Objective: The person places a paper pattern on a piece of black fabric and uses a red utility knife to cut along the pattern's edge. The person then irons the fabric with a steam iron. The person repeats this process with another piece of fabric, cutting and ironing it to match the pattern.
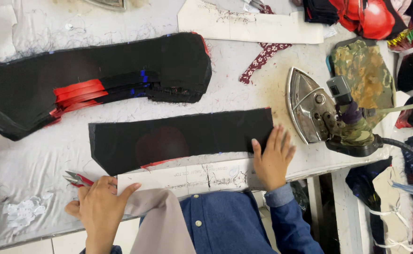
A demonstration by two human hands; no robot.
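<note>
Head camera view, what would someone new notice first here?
Probably the long black fabric piece lying flat mid-table, with the right hand pressing its right end. Behind it sits a thick stack of black and red pieces. To the right, a steam iron rests tipped on its side.

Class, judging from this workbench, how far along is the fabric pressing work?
Done: a stack of cut black-and-red fabric pieces lies behind. In hand: right hand flattens a single black fabric panel; left hand rests by the cardboard template. Left: the metal iron stands unused.
</note>
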